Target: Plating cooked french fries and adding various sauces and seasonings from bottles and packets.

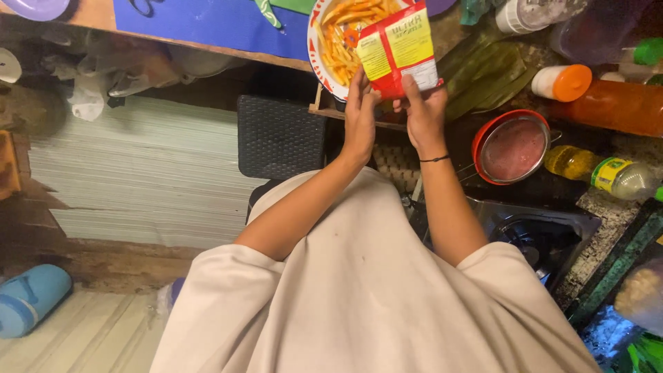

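Shirt: a pale beige shirt fills the bottom centre of the frame, nearest the camera.
Left hand: the left hand grips the lower left edge of a small carton, fingers behind it and thumb on the front.
Right hand: the right hand grips the carton's lower right edge, thumb lying up the front; a thin dark band circles the wrist.
Carton: the red and yellow carton, upper centre, has a yellow panel on each visible face and a white patch at its lower right; it is held tilted, just over the plate's right rim.
Plate: a white plate with a red patterned rim, upper centre, holds orange-yellow strips of food; the carton hides its right part and the top of the frame cuts it off.
Strainer: a red-rimmed strainer, right of the hands, holds something pinkish.
Bottles: a yellow-filled bottle with a yellow and green label lies at right; above it is an orange-capped white bottle and an orange-red container.
Hard to make out: the dark items at lower right and the clutter at upper left are too dim to tell.
Far left: a light blue container lies at the lower left edge, partly cut off.
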